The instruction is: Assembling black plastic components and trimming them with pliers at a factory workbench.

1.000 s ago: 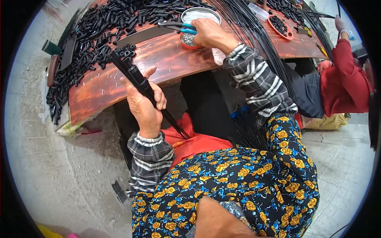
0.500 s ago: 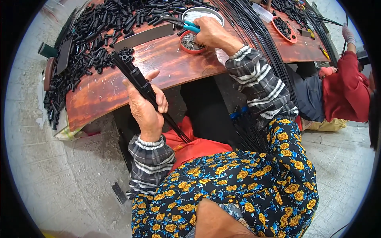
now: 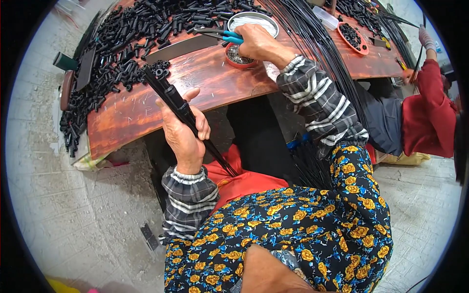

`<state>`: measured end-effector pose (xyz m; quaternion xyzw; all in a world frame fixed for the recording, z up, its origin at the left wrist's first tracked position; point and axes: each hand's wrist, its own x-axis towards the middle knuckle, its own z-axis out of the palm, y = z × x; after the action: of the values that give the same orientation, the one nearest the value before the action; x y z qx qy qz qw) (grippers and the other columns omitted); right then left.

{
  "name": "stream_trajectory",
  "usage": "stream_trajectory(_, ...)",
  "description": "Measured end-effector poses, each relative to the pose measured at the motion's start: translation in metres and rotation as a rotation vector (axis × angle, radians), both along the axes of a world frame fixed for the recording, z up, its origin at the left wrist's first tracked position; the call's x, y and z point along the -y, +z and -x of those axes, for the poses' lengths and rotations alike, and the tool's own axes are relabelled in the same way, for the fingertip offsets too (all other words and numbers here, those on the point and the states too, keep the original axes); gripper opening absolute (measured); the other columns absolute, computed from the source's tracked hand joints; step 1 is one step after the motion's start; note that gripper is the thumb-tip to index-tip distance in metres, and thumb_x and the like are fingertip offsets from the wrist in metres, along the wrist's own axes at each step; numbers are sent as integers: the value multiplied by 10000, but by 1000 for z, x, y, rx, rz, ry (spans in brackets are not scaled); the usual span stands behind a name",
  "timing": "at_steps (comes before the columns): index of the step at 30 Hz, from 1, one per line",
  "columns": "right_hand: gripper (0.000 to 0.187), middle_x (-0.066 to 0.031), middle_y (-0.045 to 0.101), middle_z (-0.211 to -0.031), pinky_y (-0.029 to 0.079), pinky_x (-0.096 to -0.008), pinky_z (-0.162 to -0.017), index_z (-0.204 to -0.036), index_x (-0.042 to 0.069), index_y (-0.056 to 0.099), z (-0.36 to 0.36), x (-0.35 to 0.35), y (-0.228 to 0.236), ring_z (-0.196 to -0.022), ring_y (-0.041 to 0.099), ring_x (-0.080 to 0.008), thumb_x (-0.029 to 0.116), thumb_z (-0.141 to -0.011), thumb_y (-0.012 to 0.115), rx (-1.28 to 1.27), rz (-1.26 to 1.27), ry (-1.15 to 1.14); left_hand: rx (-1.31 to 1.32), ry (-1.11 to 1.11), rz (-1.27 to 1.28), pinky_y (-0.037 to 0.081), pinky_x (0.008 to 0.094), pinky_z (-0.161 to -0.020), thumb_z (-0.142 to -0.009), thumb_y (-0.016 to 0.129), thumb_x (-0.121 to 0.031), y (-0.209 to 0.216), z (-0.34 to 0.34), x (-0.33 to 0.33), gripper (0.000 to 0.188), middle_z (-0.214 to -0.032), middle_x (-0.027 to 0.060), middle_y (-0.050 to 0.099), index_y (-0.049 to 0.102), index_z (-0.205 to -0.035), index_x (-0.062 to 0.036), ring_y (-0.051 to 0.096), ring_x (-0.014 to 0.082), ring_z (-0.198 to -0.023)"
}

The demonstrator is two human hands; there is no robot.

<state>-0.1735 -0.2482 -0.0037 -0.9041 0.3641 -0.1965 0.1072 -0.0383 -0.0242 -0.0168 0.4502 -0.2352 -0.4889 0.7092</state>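
Observation:
My left hand [image 3: 184, 139] is closed round a bundle of thin black rods [image 3: 170, 96] with black tubular fittings near its upper end. The bundle slants, its top over the table edge and its thin ends down by the red cloth [image 3: 237, 178] on my lap. In my right hand [image 3: 261, 44] is a pair of pliers [image 3: 233, 38] with teal handles, its jaws pointing left above the table. Just below the pliers stands a red bowl [image 3: 239, 64] of small metal bits, partly hidden by my hand. Behind it is a round metal tray [image 3: 277, 27] holding thin white sticks.
Loose black tubular pieces [image 3: 119, 58] heap across the back and left of the wooden table [image 3: 122, 124]. A dark flat strip [image 3: 183, 48] lies before them. Long black rods [image 3: 312, 49] stretch along the right. Beyond, a co-worker in a red sleeve [image 3: 427, 88] handles rods near a red-rimmed dish [image 3: 364, 49].
The whole view has shifted slightly, so the table sits a little further right. My hands keep their grips on bundle and pliers. The co-worker's lower hand has risen toward the rods.

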Motion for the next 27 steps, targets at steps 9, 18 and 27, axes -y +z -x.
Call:
stream_trajectory(9, 167, -261, 608, -709, 474, -462, -632, -811, -12, 675, -10, 1, 1, -689, 614, -410, 30, -668, 601, -26, -35, 16, 7, 7, 3, 278, 228, -344, -907, 258, -701, -2, -1, 2, 848, -462, -16, 392, 562, -1084, 71, 329, 77, -350)
stream_trajectory(18, 163, -45, 617, -711, 440, -289, -582, -848, -3, 667, 17, -5, 14, -651, 565, -122, 57, -699, 694, 277, -466, -4, -4, -1, 9, 281, 228, -348, -910, 254, -697, -3, 1, 2, 840, -469, -15, 392, 555, -1093, 65, 335, 79, -355)
stream_trajectory(27, 278, -66, 636, -821, 477, -249, -580, -1022, -8, 610, 30, -101, 12, -645, 588, -123, 71, -777, 718, 1051, -968, 305, 10, -8, 24, 283, 231, -347, -916, 256, -688, 1, 8, -2, 829, -479, -5, 404, 546, -1100, 67, 336, 85, -355)
